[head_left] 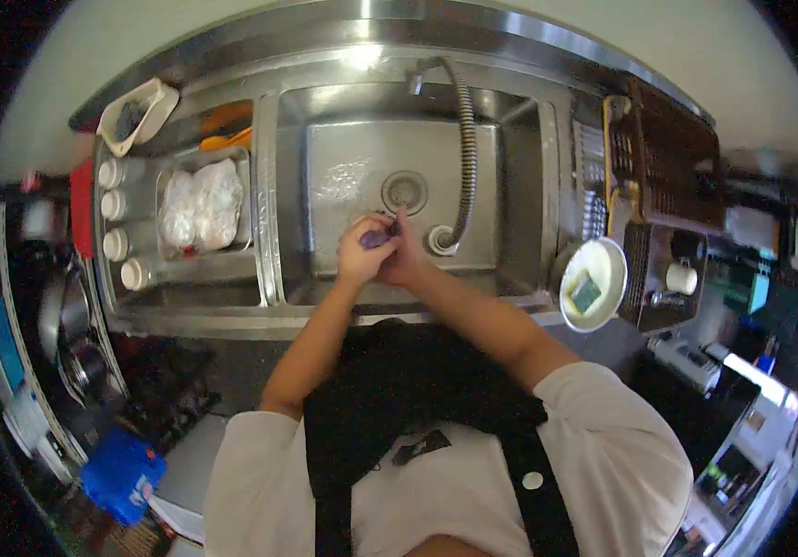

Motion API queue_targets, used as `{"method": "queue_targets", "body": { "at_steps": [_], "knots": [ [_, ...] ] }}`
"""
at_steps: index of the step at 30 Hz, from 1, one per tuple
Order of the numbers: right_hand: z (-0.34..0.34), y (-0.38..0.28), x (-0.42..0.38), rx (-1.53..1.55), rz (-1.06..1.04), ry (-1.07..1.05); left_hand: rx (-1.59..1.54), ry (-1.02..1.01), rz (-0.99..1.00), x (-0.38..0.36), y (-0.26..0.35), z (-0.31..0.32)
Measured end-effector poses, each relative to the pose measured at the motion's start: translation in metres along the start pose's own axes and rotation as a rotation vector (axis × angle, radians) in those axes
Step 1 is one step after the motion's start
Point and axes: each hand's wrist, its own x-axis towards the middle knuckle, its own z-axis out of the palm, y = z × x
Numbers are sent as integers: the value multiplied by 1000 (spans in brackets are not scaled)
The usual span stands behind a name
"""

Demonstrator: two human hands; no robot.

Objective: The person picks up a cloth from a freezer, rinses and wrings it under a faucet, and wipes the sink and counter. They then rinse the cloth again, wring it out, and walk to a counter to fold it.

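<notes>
My two hands are together over the stainless steel sink basin (343,148), just below its round drain (405,192). Curled fingers of my left hand (359,252) close round a small dark purple thing (379,235), whose kind I cannot make out. Pressed against it from the other side is my right hand (403,260), with one digit pointing up toward the drain. Much of the purple thing is hidden between the hands. To the right of them, a ribbed metal faucet hose (468,158) hangs down into a white ring-shaped fitting (443,240).
In the left basin are a tray (244,209) of plastic-wrapped stuff, several white-capped containers (114,206) and an orange-handled item (225,139). A cream tub (165,100) stands behind. At right are a white bowl (611,269) holding a sponge (585,293) and brown racks (682,158).
</notes>
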Motion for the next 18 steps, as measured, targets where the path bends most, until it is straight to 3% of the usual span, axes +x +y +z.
{"method": "queue_targets", "body": {
  "at_steps": [2,3,4,5,6,9,10,12,13,14,16,18],
  "knots": [
    [-27,-5,25,52,-138,-77,-333,-92,-320,-10,-2,-13],
    [-22,1,33,-50,-237,33,-336,-122,-304,-11,0,-18],
    [-18,6,39,-147,-332,150,-615,8,-424,-12,2,-23],
    [33,20,24,-128,-514,271,-891,145,-549,-11,2,-28],
    [38,24,29,-119,-537,269,-892,119,-547,-5,3,-35],
    [67,36,30,-840,-1035,486,-1202,262,-791,14,-3,-52],
    [78,38,28,-826,-1051,497,-1197,240,-798,22,8,-56],
    [100,41,25,-1159,-1259,282,-1213,206,-881,38,27,-66],
    [117,42,13,-1358,-1302,316,-1159,109,-818,45,14,-71],
    [124,42,11,-1349,-1310,324,-1154,96,-821,51,2,-73],
    [135,42,10,-1571,-1528,73,-1086,-235,-742,66,1,-78],
    [147,41,1,-1733,-1552,-12,-1003,-554,-648,80,8,-85]
  ]
}}
